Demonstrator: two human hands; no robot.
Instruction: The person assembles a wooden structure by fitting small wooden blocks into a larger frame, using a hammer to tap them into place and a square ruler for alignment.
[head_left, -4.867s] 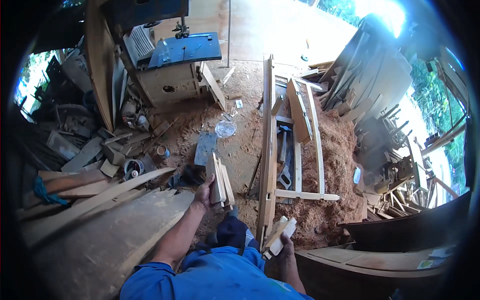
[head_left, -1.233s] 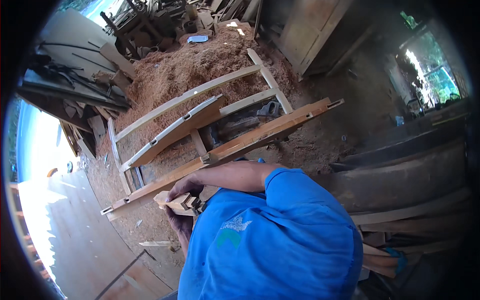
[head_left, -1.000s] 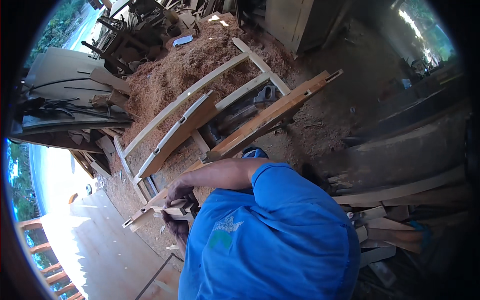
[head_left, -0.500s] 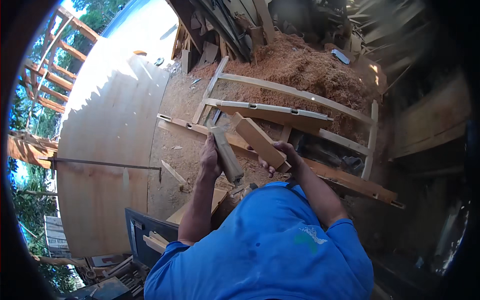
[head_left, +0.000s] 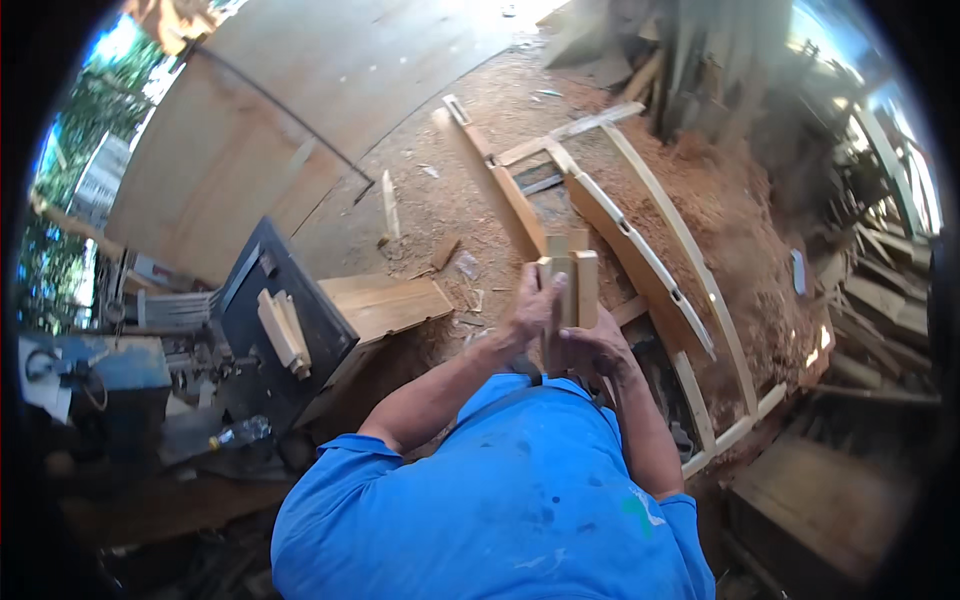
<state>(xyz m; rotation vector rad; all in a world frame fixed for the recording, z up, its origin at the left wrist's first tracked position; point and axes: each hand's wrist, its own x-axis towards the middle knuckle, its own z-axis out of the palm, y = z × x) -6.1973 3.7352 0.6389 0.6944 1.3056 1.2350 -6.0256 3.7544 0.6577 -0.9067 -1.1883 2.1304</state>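
Close in front of my blue shirt, short wooden blocks (head_left: 586,290) stand upright and side by side between my hands. My left hand (head_left: 534,308) is closed on the left side of this bundle, its fingers wrapped round a block. From below and to the right, my right hand (head_left: 603,345) grips the lighter block. The blocks touch or nearly touch; how many there are is hard to make out. Beyond them, a long mortised timber (head_left: 497,185) lies on the ground, partly hidden behind the blocks.
Left of me is a dark machine table (head_left: 278,350) with wood strips (head_left: 284,330) on it, beside a pale board (head_left: 385,303). A plywood sheet (head_left: 230,150) lies farther off. Right of my hands lie a wooden frame (head_left: 690,260) and reddish sawdust (head_left: 735,230).
The two wooden pieces, held apart before, are now together and more upright between my hands. My view has turned left, bringing the machine table further in.
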